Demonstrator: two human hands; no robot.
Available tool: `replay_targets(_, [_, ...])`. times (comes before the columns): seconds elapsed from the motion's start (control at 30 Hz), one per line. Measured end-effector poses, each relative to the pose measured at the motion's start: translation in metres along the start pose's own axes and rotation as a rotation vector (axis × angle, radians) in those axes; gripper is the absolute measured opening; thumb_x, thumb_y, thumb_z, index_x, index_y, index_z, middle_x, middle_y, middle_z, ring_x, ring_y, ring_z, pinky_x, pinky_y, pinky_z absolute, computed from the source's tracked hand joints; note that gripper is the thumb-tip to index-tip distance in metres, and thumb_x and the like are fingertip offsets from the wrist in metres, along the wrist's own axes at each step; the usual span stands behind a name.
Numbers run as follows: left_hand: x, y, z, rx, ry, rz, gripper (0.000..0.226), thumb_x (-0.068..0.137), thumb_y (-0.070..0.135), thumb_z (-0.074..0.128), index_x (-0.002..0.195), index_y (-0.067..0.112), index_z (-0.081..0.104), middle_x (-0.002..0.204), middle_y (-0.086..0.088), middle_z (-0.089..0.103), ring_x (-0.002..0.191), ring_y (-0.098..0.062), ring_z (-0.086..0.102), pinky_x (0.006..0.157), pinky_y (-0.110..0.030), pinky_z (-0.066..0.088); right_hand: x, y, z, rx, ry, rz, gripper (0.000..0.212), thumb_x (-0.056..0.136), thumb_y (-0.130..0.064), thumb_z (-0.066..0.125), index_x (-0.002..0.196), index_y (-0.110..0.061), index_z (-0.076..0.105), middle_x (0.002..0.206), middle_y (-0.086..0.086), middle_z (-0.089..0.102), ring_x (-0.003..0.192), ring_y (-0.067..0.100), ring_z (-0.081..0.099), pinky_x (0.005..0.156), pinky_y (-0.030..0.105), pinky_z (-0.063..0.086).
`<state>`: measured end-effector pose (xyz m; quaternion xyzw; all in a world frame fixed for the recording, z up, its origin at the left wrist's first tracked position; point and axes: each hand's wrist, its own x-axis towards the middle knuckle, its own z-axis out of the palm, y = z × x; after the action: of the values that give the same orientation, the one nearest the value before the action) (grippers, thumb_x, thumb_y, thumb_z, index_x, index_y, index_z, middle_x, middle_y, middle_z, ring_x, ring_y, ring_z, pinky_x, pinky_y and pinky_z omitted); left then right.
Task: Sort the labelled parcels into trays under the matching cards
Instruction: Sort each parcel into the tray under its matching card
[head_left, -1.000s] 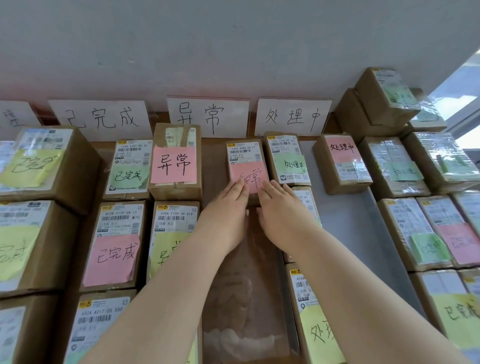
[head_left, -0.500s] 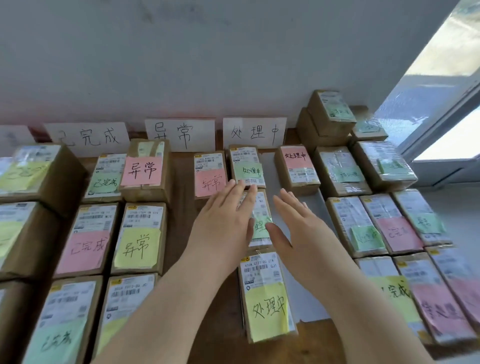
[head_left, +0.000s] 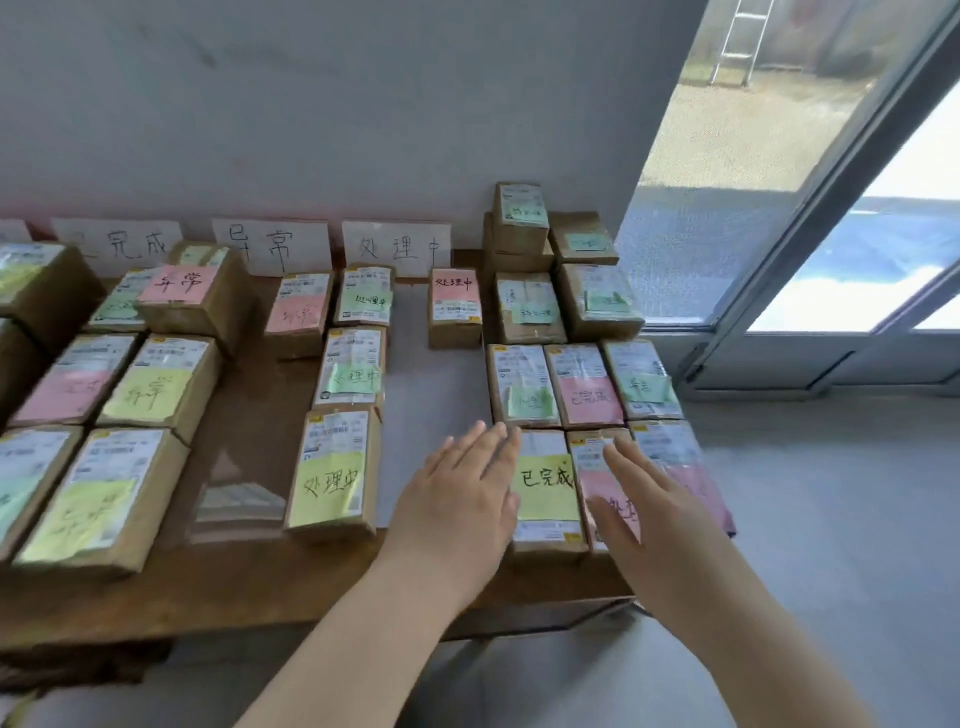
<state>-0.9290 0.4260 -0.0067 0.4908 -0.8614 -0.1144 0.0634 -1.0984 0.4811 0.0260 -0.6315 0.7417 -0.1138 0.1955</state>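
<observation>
Apparently the person reaches for the next parcel. The 2 hands hover near the front right corner of the table (head_left: 260, 587), fingers straight and spread, holding nothing. The left hand (head_left: 457, 499) is just beside the yellow-noted parcel (head_left: 545, 488), the right hand (head_left: 649, 504) over its pink-noted neighbour (head_left: 589, 465). The yellow note matches the card (head_left: 122, 244) at the left of the back edge, so this parcel probably must travel across to that column.

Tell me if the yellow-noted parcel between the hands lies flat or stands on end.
Flat. The parcel lies on the table with its yellow note facing up; the left hand and right hand are open, gripping nothing.
</observation>
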Motion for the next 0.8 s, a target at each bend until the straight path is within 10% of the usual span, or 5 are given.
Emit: replay_targets(0.8, [0.021,0.056,0.107,0.153,-0.387,-0.106,0.061,0.102,0.040,0.025,0.151,0.020,-0.006,0.158,0.000,-0.017,0.145,-0.016,-0.014,0.120,-0.038,-0.001,0.029,0.162,0.043,-0.227,-0.218,0.104,0.060,0.101,-0.044,0.023,0.152,-0.018,0.006,0.160,-0.002,0.001,0.147,0.013,-0.003,0.119,0.035,0.001])
